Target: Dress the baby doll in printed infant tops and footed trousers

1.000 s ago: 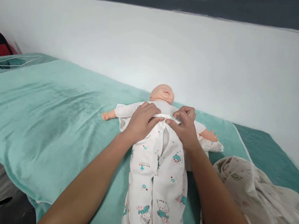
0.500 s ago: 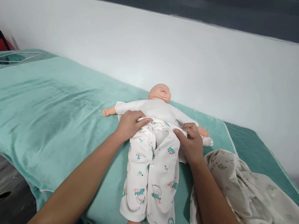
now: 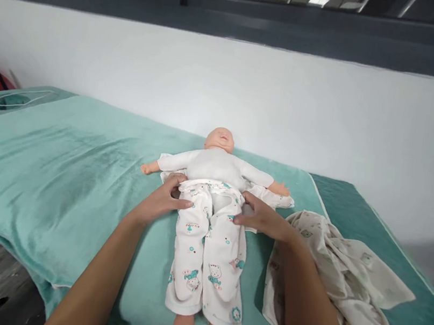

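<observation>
A baby doll (image 3: 216, 165) lies on its back with its head toward the wall and its arms spread. White printed trousers (image 3: 192, 251) cover its legs, and the bare feet stick out below. My left hand (image 3: 163, 197) rests at the trousers' left hip, thumb spread away from the fingers. On the other hip lies my right hand (image 3: 263, 217), its thumb and fingers also apart. Between them is the waistband, lying across the doll's lower belly. A printed white garment (image 3: 269, 196) is spread partly underneath the doll's body and arms.
A crumpled cream printed cloth (image 3: 332, 261) lies right of the doll, beside my right forearm. The green sheet (image 3: 76, 179) covers the bed up to the white wall (image 3: 133, 68). A thin white hanger-like frame (image 3: 18, 97) is at far left.
My hands have let the waistband out of their pinch and slid down to the hips, thumbs now spread. The view has tilted up, showing more window.
</observation>
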Motion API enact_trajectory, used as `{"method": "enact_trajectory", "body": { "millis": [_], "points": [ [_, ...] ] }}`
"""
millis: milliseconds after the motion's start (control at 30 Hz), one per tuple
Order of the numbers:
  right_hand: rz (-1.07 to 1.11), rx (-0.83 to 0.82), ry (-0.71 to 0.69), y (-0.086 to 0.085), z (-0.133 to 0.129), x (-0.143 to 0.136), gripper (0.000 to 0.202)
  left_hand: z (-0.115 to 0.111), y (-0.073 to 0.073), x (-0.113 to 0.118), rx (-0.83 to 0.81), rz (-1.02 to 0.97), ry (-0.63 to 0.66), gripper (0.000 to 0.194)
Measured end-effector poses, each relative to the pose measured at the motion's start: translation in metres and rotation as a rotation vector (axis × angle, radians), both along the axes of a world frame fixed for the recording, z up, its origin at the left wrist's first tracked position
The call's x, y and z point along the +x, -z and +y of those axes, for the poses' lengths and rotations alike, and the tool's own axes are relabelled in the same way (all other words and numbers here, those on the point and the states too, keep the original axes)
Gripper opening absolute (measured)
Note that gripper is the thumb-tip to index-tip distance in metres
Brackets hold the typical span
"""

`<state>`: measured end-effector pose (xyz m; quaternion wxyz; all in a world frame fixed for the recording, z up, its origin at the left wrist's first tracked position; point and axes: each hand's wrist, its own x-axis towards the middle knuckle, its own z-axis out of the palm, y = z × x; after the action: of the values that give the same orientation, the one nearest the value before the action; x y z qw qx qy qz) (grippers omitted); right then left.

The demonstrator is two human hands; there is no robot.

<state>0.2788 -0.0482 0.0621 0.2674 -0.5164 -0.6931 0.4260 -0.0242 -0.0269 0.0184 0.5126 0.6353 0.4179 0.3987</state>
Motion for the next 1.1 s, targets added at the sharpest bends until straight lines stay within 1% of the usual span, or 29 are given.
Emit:
{"method": "enact_trajectory", "body": {
  "millis": [67,100,133,200,300,433,500,600,767,933,1000,1033,1100],
  "points": [
    [-0.019,-0.012,-0.002,-0.002,-0.004,0.001,0.058,-0.001,0.003,0.0,0.008,-0.025,-0.01,0.046],
    [-0.024,0.001,0.017,0.0,-0.005,0.0,0.06,-0.001,0.005,0.001,0.026,-0.028,-0.03,0.039],
    [-0.032,0.023,0.045,0.001,-0.005,-0.001,0.059,-0.001,0.006,0.003,0.047,-0.029,-0.054,0.033],
    [-0.06,0.072,0.103,0.006,-0.004,-0.004,0.054,0.0,0.008,0.007,0.086,-0.037,-0.101,0.027],
    [-0.097,0.105,0.153,0.01,-0.002,-0.01,0.052,0.0,0.01,0.012,0.123,-0.073,-0.161,0.026],
    [-0.126,0.115,0.194,0.008,-0.004,-0.017,0.044,-0.002,0.01,0.018,0.062,-0.156,-0.221,0.025],
    [-0.147,0.152,0.207,0.008,-0.005,-0.02,0.043,-0.001,0.01,0.02,0.044,-0.2,-0.27,0.025],
    [-0.169,0.226,0.248,0.011,-0.004,-0.025,0.037,0.0,0.009,0.023,0.086,-0.259,-0.356,0.024],
    [-0.181,0.319,0.375,0.018,-0.002,-0.036,0.026,-0.001,0.011,0.029,0.113,-0.31,-0.427,0.021],
    [-0.208,0.402,0.509,0.028,0.002,-0.044,0.018,-0.011,0.013,0.037,0.139,-0.294,-0.527,0.017],
    [-0.154,0.368,0.503,0.033,0.005,-0.042,0.013,-0.015,0.012,0.038,0.144,-0.262,-0.551,0.015],
    [-0.111,0.336,0.466,0.035,0.006,-0.039,0.012,-0.017,0.012,0.039,0.142,-0.243,-0.556,0.014],
    [-0.043,0.258,0.338,0.038,0.009,-0.033,0.014,-0.019,0.012,0.039,0.136,-0.2,-0.562,0.013]
  ]
}}
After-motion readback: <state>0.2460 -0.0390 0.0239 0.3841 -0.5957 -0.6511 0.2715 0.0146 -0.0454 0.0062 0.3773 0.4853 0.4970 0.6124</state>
